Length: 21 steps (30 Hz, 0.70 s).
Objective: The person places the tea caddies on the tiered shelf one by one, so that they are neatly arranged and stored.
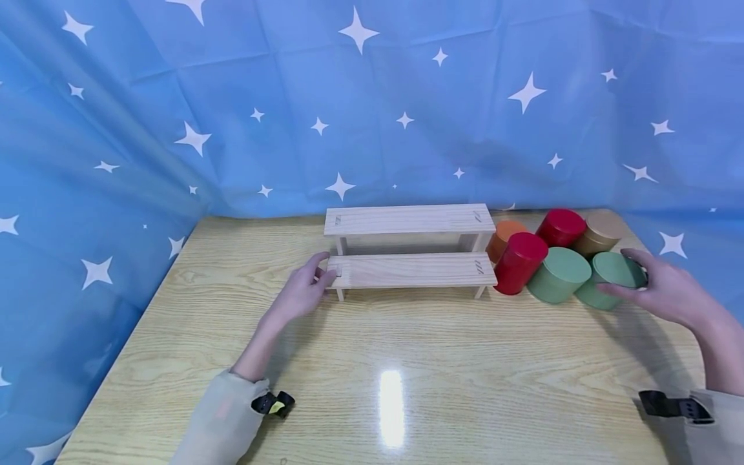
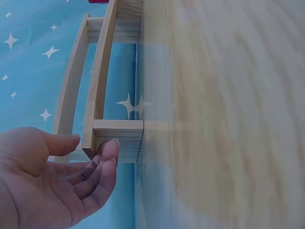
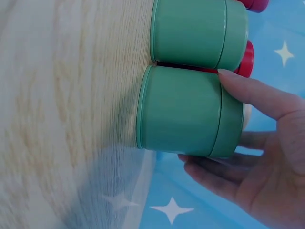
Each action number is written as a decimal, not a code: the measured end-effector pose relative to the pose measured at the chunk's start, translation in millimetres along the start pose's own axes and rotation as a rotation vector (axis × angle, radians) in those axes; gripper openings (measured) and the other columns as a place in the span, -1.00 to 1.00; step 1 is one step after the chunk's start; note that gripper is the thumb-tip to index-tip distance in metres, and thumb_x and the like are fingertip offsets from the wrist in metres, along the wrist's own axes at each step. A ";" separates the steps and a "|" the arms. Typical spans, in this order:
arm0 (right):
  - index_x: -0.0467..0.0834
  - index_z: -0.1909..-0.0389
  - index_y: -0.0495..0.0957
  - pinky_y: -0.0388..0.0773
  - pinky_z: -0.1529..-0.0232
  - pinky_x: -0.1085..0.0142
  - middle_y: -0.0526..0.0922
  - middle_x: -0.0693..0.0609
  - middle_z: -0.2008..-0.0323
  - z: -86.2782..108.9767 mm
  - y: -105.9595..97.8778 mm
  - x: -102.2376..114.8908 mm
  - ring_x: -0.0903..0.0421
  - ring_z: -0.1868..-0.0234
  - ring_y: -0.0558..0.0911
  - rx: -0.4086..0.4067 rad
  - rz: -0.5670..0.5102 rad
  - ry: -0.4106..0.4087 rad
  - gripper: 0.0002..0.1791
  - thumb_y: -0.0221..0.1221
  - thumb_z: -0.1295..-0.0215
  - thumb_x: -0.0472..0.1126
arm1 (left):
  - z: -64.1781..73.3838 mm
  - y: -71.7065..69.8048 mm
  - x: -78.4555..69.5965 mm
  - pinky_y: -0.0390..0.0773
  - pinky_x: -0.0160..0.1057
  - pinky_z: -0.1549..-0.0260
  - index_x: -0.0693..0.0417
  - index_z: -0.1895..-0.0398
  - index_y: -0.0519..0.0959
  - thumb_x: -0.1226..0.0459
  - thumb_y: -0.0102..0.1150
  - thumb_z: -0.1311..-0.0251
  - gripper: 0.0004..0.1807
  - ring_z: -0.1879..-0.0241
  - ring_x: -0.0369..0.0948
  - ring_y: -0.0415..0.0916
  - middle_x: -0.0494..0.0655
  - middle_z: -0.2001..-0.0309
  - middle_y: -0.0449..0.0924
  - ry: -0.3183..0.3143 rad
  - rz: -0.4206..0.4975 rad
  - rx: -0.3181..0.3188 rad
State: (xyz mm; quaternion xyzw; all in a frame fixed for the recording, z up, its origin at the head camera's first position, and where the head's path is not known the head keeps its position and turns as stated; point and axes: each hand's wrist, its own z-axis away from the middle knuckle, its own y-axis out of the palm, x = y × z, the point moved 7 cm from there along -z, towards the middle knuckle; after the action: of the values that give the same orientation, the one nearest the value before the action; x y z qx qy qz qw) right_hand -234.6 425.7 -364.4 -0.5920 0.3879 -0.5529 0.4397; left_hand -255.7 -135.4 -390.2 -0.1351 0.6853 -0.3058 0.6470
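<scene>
A two-step wooden shelf point(image 1: 407, 270) stands on the table. My left hand point(image 1: 305, 287) pinches the left end of its lower board point(image 2: 90, 114), thumb on one side and curled fingers point(image 2: 108, 167) on the other. On the right, my right hand point(image 1: 668, 287) grips a green tin point(image 3: 183, 112) around its lid, with the thumb point(image 3: 252, 90) on the near side and the fingers on the far side. The tin's base is at the tabletop. A second green tin point(image 1: 559, 274) stands just left of it.
Between the shelf and the green tins is a red tin point(image 1: 519, 265). Behind stand an orange tin point(image 1: 504, 237), another red tin point(image 1: 560, 226) and a brown tin point(image 1: 599, 234). A blue star-patterned cloth point(image 1: 372, 97) hangs along the back of the wooden table point(image 1: 325, 374).
</scene>
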 end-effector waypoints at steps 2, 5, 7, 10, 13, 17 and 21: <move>-0.63 -0.38 0.03 0.45 0.28 -0.28 0.38 -0.65 0.01 0.1 -0.2 0.1 -0.50 0.15 0.51 0.005 0.003 0.007 0.07 0.36 -0.28 0.08 | -1.1 0.5 2.7 0.55 -0.22 0.43 0.31 -0.50 0.17 0.25 -0.04 -0.57 -0.44 0.37 0.00 0.65 0.11 0.25 0.56 -0.008 0.029 0.001; -0.62 -0.38 0.04 0.47 0.32 -0.19 0.42 -0.60 0.05 0.0 -0.1 -0.1 -0.42 0.20 0.54 0.010 -0.002 0.011 0.06 0.36 -0.28 0.08 | -2.5 0.5 5.8 0.51 -0.24 0.45 0.29 -0.50 0.18 0.27 -0.03 -0.56 -0.45 0.39 -0.02 0.64 0.09 0.27 0.54 -0.020 0.053 -0.007; -0.61 -0.37 0.07 0.48 0.38 -0.07 0.47 -0.54 0.11 -0.2 -0.1 0.0 -0.32 0.26 0.55 0.004 -0.004 0.013 0.05 0.37 -0.27 0.08 | -2.7 0.1 6.3 0.50 -0.26 0.47 0.29 -0.50 0.19 0.29 -0.03 -0.55 -0.45 0.41 -0.03 0.63 0.09 0.27 0.53 -0.023 0.063 -0.011; -0.59 -0.36 0.12 0.45 0.45 0.10 0.52 -0.45 0.18 -0.6 -0.2 -1.6 -0.21 0.33 0.57 -0.008 -0.014 0.022 0.03 0.38 -0.26 0.10 | -3.1 -0.3 5.7 0.49 -0.29 0.49 0.28 -0.50 0.21 0.30 -0.01 -0.54 -0.45 0.42 -0.04 0.63 0.10 0.28 0.53 -0.027 0.074 -0.019; -0.58 -0.35 0.15 0.43 0.49 0.18 0.56 -0.42 0.23 0.3 -1.3 -3.2 -0.25 0.33 0.60 -0.028 -0.023 0.047 0.04 0.38 -0.24 0.13 | -3.6 -0.4 4.9 0.48 -0.30 0.51 0.29 -0.49 0.21 0.32 -0.01 -0.54 -0.46 0.42 -0.02 0.62 0.10 0.28 0.53 -0.030 0.081 -0.021; -0.58 -0.38 0.13 0.43 0.50 0.17 0.54 -0.52 0.20 3.6 -6.8 -5.4 -0.39 0.24 0.58 -0.061 -0.029 0.095 0.07 0.37 -0.23 0.16 | -4.5 0.1 5.4 0.46 -0.30 0.53 0.28 -0.49 0.22 0.33 -0.02 -0.54 -0.47 0.43 0.01 0.63 0.11 0.29 0.53 -0.039 0.097 -0.020; -0.53 -0.42 0.11 0.42 0.46 0.07 0.46 -0.58 0.09 8.4 -14.3 -6.3 -0.42 0.20 0.52 -0.117 -0.034 0.130 0.04 0.34 -0.28 0.14 | -4.2 0.9 6.9 0.45 -0.32 0.55 0.25 -0.50 0.21 0.33 -0.03 -0.55 -0.47 0.42 0.04 0.62 0.10 0.29 0.52 -0.059 0.126 -0.014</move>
State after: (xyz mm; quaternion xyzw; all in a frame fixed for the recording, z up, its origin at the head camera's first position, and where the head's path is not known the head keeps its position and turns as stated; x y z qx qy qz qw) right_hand -227.2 436.9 -352.8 -0.5860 0.4373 -0.5740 0.3687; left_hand -260.5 -137.7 -396.4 -0.1053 0.6751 -0.2556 0.6839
